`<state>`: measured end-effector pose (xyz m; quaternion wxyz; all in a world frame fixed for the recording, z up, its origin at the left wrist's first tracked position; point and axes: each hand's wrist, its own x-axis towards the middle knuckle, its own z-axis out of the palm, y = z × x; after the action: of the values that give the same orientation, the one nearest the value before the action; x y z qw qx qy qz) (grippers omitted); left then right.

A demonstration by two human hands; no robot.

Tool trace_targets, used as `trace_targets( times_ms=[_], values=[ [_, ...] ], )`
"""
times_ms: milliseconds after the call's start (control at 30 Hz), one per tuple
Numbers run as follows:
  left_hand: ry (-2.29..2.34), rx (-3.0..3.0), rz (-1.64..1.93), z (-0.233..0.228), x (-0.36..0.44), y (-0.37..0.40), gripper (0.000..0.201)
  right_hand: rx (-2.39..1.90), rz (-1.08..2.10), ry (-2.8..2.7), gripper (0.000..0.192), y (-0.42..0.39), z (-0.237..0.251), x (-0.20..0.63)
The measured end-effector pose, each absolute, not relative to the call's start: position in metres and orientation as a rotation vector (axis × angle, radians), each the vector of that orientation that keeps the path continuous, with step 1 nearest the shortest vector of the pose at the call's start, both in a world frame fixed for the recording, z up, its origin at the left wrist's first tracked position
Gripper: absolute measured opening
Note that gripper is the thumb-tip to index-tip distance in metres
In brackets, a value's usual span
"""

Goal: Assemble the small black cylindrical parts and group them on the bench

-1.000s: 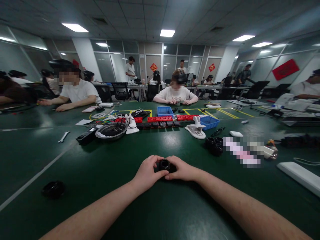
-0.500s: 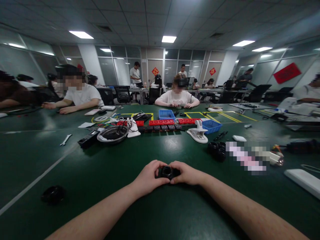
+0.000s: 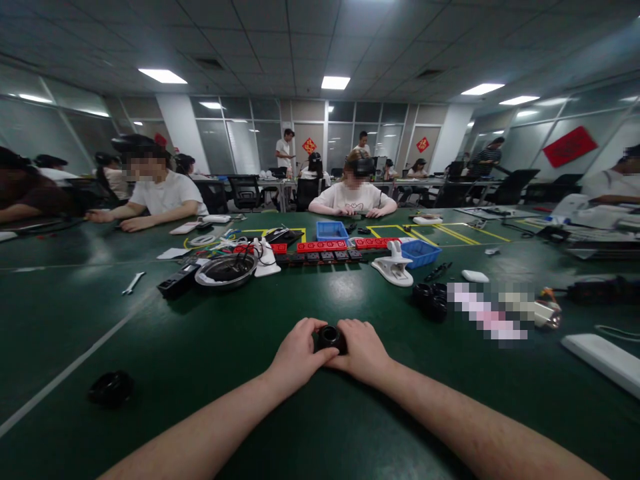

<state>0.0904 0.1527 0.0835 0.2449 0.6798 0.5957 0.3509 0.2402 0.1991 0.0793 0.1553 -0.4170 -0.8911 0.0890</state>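
A small black round part (image 3: 329,336) with a hollow centre sits low over the green table (image 3: 210,347), gripped from both sides. My left hand (image 3: 298,355) clasps its left side with fingers curled around it. My right hand (image 3: 363,351) covers its right side, fingers bent over the top. Most of the part is hidden by my fingers. Both forearms rest toward the table's near edge.
A black ring-shaped part (image 3: 111,387) lies at the near left. More black round parts (image 3: 430,297) sit to the right, beside a white clamp (image 3: 395,267), blue bins (image 3: 420,253), red and black power strips (image 3: 323,248), a metal bowl (image 3: 225,270) and a wrench (image 3: 133,283). Other people sit across the table.
My right hand has rolled further over the top of the black part, and both hands shifted slightly. The view tilted a little.
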Motion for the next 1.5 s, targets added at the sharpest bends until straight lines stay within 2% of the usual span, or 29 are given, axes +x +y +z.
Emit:
trace_targets(
  times_ms=[133, 267, 367, 867, 1100, 1267, 1433, 1500],
  values=[
    [1.425, 1.858, 0.873, 0.086, 0.083, 0.157, 0.035, -0.910, 0.586, -2.602, 0.051, 0.208, 0.084, 0.250],
    [1.313, 1.851, 0.839, 0.088, 0.080, 0.158, 0.036, -0.693, 0.849, -2.721, 0.034, 0.221, 0.088, 0.260],
    [1.302, 1.854, 0.843, 0.089, 0.080, 0.157, 0.035, -0.582, 0.953, -2.744, 0.029, 0.228, 0.089, 0.263],
    [1.324, 1.853, 0.831, 0.089, 0.081, 0.156, 0.035, -0.555, 0.985, -2.714, 0.024, 0.229, 0.087, 0.262],
    [1.329, 1.837, 0.817, 0.089, 0.081, 0.156, 0.037, -0.708, 1.035, -2.651, 0.027, 0.227, 0.086, 0.259],
    [1.433, 1.842, 0.860, 0.087, 0.086, 0.154, 0.038, -0.897, 0.892, -2.581, 0.035, 0.222, 0.078, 0.254],
    [1.695, 1.862, 0.967, 0.086, 0.094, 0.147, 0.036, -1.169, 0.377, -2.531, 0.035, 0.206, 0.070, 0.241],
    [1.710, 1.884, 0.959, 0.087, 0.095, 0.146, 0.036, -1.193, 0.260, -2.513, 0.036, 0.202, 0.070, 0.239]
  ],
)
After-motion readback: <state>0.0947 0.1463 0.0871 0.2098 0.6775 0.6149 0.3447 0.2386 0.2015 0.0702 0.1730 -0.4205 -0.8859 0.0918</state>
